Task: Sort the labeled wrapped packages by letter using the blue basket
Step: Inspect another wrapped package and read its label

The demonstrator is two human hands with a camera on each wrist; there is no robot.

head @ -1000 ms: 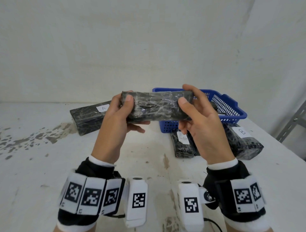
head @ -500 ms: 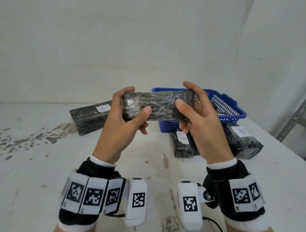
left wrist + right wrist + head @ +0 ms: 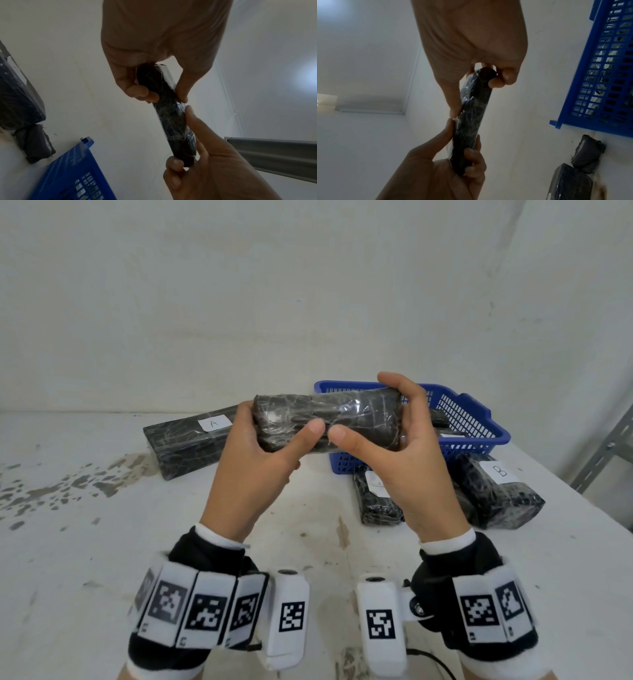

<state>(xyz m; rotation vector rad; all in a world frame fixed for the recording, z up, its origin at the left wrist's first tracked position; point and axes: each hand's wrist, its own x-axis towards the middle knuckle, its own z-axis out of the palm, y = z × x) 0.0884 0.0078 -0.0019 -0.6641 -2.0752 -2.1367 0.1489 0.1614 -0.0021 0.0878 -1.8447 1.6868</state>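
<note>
I hold a black, plastic-wrapped package (image 3: 346, 414) level in the air in front of the blue basket (image 3: 479, 422). My left hand (image 3: 260, 453) grips its left end and my right hand (image 3: 394, 446) grips its right end, thumbs nearly meeting on the near face. No label shows on it. The same package (image 3: 173, 119) appears edge-on in the left wrist view, and again (image 3: 471, 121) in the right wrist view. A long package marked A (image 3: 185, 443) lies at the back left. A package marked B (image 3: 496, 491) lies right of a smaller labelled one (image 3: 373, 494).
The white table (image 3: 102, 542) has dark paint chips on its left side. A wall stands close behind the basket. A grey metal shelf post (image 3: 603, 453) rises past the table's right edge. More dark packages lie inside the basket.
Both thumbs have slid inward along the package's near face until they almost touch. The package has been turned slightly in my hands and stays at the same height.
</note>
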